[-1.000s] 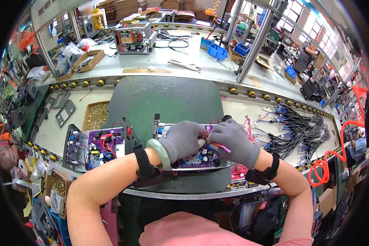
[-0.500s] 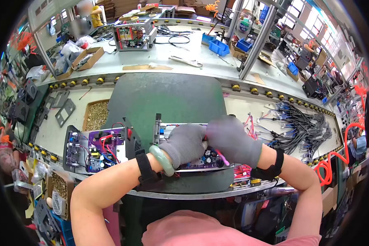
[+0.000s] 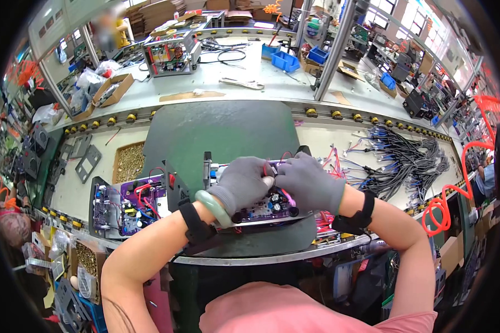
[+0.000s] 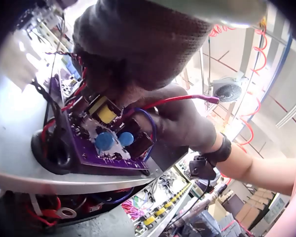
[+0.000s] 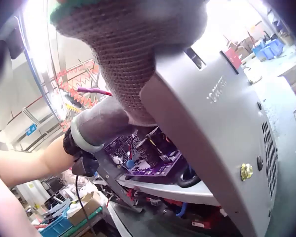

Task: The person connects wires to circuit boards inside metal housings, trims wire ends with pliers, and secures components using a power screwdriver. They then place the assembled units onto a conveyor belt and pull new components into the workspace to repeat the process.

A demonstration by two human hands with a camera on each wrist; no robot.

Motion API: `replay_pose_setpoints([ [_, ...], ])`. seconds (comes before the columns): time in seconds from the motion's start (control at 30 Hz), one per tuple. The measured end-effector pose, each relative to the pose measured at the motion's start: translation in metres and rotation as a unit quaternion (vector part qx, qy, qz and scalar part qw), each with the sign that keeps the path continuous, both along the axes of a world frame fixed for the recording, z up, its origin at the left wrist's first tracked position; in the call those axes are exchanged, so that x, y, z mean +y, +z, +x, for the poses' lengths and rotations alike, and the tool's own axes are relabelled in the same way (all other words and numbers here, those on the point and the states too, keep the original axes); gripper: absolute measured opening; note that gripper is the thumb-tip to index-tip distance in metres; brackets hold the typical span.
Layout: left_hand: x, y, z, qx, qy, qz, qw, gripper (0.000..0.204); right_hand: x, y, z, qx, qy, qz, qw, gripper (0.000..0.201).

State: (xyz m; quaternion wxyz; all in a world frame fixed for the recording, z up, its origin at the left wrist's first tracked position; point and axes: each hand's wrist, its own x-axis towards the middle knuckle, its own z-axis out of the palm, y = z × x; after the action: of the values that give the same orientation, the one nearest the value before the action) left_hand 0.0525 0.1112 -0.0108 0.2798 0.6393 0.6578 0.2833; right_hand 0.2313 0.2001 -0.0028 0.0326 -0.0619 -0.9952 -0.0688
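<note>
Both grey-gloved hands meet above a purple circuit board [image 3: 269, 210] in an open metal unit. The left hand [image 3: 243, 182] has curled fingers, its thumb against a red wire [image 3: 266, 168] at the fingertips. Touching it from the other side, the right hand [image 3: 312, 184] pinches with bent fingers; exact fingertip contact is hidden. A red lead with a purple-pink sleeve [image 4: 213, 99] sticks out between the hands in the left wrist view. Blue discs [image 4: 105, 141] and a yellow-wrapped part [image 4: 106, 114] stand on the board. The unit's grey vented panel [image 5: 202, 118] rises beside the right hand.
A second open unit [image 3: 132, 204] stands left, near a box of small brass-coloured parts [image 3: 129, 162]. Black cables [image 3: 408, 161] lie in a heap at right. Behind the green mat [image 3: 222, 125] run a roller rail and a bench with blue bins [image 3: 285, 61].
My right hand has shifted slightly left and up, and the pink-sleeved lead now points less far downward. The left hand has stayed over the board. The head view has shifted slightly.
</note>
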Motion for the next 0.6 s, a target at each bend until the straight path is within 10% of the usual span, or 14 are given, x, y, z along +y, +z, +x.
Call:
replay_pose_setpoints([
  [0.13, 0.002, -0.001, 0.002, 0.01, 0.03, -0.002, 0.999, 0.019, -0.002, -0.011, 0.009, 0.233, -0.06, -0.233, 0.942, 0.009],
  [0.2, 0.004, -0.001, 0.005, 0.027, 0.041, -0.012, 0.999, 0.018, -0.003, -0.015, 0.01, 0.344, -0.131, -0.448, 0.815, 0.013],
  [0.6, 0.003, 0.009, 0.014, 0.044, 0.041, -0.042, 0.997, 0.017, -0.001, -0.016, 0.01, 0.394, -0.09, -0.393, 0.826, 0.012],
])
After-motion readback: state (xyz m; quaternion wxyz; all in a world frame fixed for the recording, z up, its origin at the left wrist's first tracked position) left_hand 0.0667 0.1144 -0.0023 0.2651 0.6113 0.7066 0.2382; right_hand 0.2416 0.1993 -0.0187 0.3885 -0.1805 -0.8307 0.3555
